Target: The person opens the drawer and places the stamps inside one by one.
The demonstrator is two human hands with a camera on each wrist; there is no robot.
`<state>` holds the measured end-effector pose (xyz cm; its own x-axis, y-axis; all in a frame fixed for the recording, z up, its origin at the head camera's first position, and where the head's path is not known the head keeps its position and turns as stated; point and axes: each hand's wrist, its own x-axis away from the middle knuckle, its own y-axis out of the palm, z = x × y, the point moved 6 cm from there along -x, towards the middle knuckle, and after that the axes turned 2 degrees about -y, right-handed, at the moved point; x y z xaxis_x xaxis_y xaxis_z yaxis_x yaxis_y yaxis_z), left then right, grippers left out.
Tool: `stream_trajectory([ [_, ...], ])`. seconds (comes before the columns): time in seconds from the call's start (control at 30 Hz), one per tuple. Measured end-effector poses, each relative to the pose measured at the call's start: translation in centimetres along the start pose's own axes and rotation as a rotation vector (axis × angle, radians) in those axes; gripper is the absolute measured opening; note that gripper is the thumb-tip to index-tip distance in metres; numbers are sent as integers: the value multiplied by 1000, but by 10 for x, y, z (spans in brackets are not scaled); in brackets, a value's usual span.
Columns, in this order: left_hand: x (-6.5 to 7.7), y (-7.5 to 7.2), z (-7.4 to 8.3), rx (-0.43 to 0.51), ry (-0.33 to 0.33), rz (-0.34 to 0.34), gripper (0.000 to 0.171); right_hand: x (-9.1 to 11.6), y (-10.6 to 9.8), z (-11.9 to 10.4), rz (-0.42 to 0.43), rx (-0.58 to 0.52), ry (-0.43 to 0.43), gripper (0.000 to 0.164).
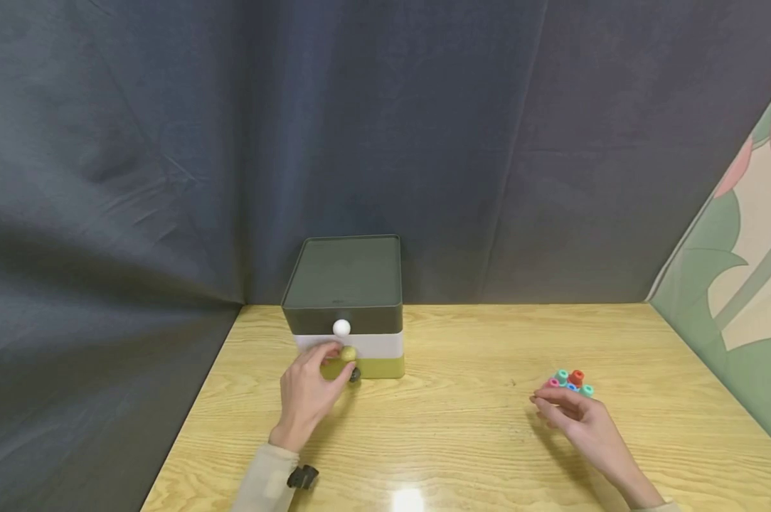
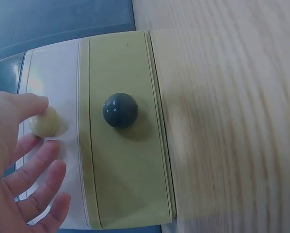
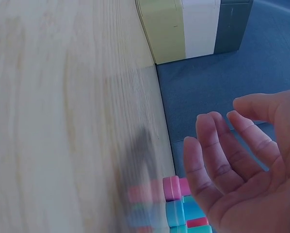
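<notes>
A small three-tier drawer box (image 1: 350, 274) stands at the back left of the table, with dark grey, white and olive-yellow tiers. My left hand (image 1: 309, 391) is at its front. In the left wrist view, the thumb and index finger pinch the round pale-yellow knob (image 2: 45, 122) of the white drawer (image 2: 55, 68); the other fingers are loosely bent. Below that knob sits the dark knob (image 2: 120, 110) of the olive-yellow drawer. Over the table at the right, my right hand (image 1: 580, 419) hovers with relaxed fingers and holds nothing. It is nearest to several small coloured plastic pieces (image 1: 576, 377).
The top tier carries a white knob (image 1: 341, 328). A wooden table (image 1: 462, 419) lies beneath everything. Dark curtains (image 1: 385, 128) hang behind and to the left, and a flower-patterned cloth (image 1: 737, 284) hangs at the right.
</notes>
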<state>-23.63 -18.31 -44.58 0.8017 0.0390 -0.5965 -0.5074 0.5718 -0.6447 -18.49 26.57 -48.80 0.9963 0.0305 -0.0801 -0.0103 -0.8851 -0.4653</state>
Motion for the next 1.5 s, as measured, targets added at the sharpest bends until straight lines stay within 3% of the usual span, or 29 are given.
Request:
stream_trajectory([
  [0.8,1,-5,4,-15,27,34,28,-1,3,3,1,19,2,31],
  [1.5,10,-17,9,-50,15,-42,27,0,-3,2,-3,21,-5,34],
])
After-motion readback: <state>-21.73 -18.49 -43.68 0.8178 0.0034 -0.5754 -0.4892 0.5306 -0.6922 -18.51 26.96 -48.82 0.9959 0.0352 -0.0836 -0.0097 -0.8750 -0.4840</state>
